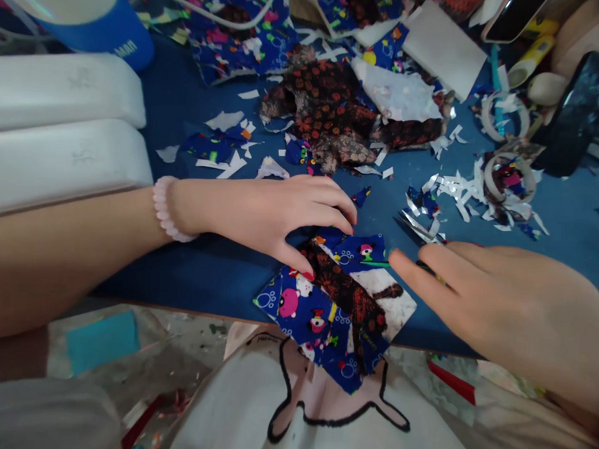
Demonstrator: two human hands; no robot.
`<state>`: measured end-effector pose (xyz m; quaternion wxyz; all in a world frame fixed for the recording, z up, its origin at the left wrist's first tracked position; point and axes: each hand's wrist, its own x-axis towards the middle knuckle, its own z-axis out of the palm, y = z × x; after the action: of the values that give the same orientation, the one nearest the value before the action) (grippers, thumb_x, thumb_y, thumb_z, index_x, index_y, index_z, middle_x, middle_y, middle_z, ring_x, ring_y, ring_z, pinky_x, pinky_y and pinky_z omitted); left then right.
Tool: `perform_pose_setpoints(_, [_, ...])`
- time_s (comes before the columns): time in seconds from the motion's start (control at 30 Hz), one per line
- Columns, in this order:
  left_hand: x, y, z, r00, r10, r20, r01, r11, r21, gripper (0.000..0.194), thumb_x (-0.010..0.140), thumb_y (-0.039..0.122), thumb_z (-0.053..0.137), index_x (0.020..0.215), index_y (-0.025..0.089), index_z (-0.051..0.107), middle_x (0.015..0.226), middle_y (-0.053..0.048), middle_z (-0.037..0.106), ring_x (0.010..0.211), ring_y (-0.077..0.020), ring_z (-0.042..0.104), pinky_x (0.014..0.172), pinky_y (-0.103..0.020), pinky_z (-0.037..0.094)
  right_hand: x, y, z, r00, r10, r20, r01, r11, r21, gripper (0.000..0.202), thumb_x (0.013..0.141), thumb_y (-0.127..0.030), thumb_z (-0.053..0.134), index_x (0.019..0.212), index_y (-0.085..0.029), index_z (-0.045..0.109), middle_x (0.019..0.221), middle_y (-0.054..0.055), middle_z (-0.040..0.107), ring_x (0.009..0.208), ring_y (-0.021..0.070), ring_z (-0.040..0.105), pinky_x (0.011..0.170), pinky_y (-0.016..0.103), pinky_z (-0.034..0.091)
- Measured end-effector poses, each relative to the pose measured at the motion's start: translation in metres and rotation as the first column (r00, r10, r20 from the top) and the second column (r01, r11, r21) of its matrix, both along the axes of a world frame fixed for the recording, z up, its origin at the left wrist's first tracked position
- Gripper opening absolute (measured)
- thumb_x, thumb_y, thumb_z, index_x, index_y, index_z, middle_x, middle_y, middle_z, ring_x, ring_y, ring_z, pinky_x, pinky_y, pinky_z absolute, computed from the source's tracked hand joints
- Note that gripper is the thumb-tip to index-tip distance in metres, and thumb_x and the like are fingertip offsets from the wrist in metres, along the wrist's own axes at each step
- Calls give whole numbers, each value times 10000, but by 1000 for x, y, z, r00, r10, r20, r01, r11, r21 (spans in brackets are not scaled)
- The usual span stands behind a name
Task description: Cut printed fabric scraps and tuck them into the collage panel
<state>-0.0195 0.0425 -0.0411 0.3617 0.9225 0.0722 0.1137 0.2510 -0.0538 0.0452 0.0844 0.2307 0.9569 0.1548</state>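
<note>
Patch, blue print crossed by a dark floral strip, lies at the near edge of the blue table, its near corner jutting over the lap. Left hand stands half spread, thumb on the cloth and fingers arched by its far edge, pinning rather than pinching. Right hand is curled low at right; metal points show just beyond its fingers and a thin green strip meets a fingertip, but how firm its hold is, and on what, cannot be told. Good handling likely means bringing the overhang fully onto the table, pressing folds flat and keeping the left thumb clear of the points. White scraps litter the far right, best kept from under the work; dark cloth lies heaped beyond.
</note>
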Motion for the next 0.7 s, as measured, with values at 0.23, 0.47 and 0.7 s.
perform_pose_setpoints(0.23, [0,0,0,1000,-4,-1,4,1000,23,550,864,469,754,1318,191,617,1384,-143,592,1330,-268,490,1173,-384,303,-8,4,11,997,71,0,-71,996,-54,431,833,43,323,996,-82,703,647,48,596,485,213,565,445,314,358])
perform_pose_setpoints(0.47, [0,1,-2,1000,4,3,-4,1000,-6,546,848,475,763,1313,221,632,1394,-132,592,1322,-275,496,1162,-391,312,-14,3,11,998,56,10,-56,998,-20,431,798,52,339,890,-107,728,608,40,552,464,221,546,424,317,359])
perform_pose_setpoints(0.7, [0,1,-2,1000,4,-1,-4,1000,-3,532,865,480,744,1308,210,627,1391,-125,591,1331,-266,485,1177,-379,291,-16,1,12,999,17,30,-16,999,-34,458,789,56,322,869,-129,733,628,42,562,457,221,553,414,305,331])
